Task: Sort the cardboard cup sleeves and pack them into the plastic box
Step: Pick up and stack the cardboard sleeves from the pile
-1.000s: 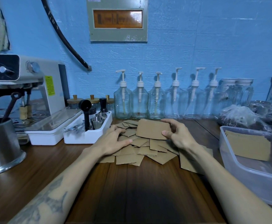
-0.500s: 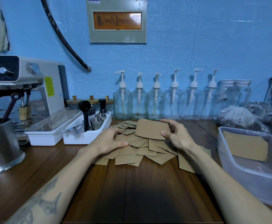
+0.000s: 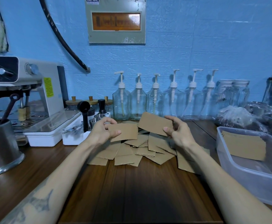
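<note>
Both hands are up over the pile. The left hand [image 3: 101, 131] has its fingers [image 3: 117, 132] pinched on one flat cardboard sleeve [image 3: 124, 132], thumb across the front face, the piece lifted clear of the heap. The right hand [image 3: 179, 132] grips a second sleeve [image 3: 154, 124] by its right edge, fingers wrapped behind and thumb in front; this one sits tilted, its left corner higher, just beside the first and slightly behind it.

Under the hands, the loose pile of sleeves [image 3: 141, 151] lies fanned out on the dark wooden worktop [image 3: 132, 191], the pieces overlapping at all angles, some of them hidden under the right forearm.

Off to the right stands the clear plastic box [image 3: 238, 173], on the worktop and well apart from the pile. Inside it lies a small stack of sleeves [image 3: 243, 145], flat against the far side.

Along the blue wall at the back runs a row of pump bottles [image 3: 138, 101]. At the left are a coffee machine [image 3: 35, 88] and a white tray of tools [image 3: 77, 135].
</note>
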Motion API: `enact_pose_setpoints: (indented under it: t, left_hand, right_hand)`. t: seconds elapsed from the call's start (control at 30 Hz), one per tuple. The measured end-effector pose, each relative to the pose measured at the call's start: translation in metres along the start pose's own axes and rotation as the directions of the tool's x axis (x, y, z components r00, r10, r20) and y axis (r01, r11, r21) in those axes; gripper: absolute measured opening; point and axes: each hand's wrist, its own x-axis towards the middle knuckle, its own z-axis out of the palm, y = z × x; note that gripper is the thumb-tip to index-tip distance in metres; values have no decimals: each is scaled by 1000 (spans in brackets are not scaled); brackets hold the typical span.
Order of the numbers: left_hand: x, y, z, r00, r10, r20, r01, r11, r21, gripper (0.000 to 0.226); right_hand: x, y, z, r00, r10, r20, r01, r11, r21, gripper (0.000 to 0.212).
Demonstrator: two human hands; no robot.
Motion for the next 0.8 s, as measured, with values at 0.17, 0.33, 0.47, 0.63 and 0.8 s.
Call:
enact_pose_setpoints:
  t: [0.17,0.33,0.47,0.63,0.8]
  left_hand:
    - [2,4,1,974,21,-227,-74,971,-228,43]
    - [-2,15,4,937,124,-327,-220,936,-276,38]
    - [-12,20,21,956,277,-100,-282,958,-44,34]
    - [-18,21,42,937,342,73,-345,938,36,62]
    - [-14,33,30,954,281,-109,-298,932,-208,45]
  right_hand:
    - [0,0,1,1000,7,-15,-6,1000,30,47]
    - [-3,-5,5,997,-12,73,16,999,-47,47]
    - [-13,-12,18,958,-65,278,72,997,-16,47]
    - [-15,-14,20,948,-89,304,112,992,-58,50]
    - [-11,-8,18,947,-73,314,86,996,-28,50]
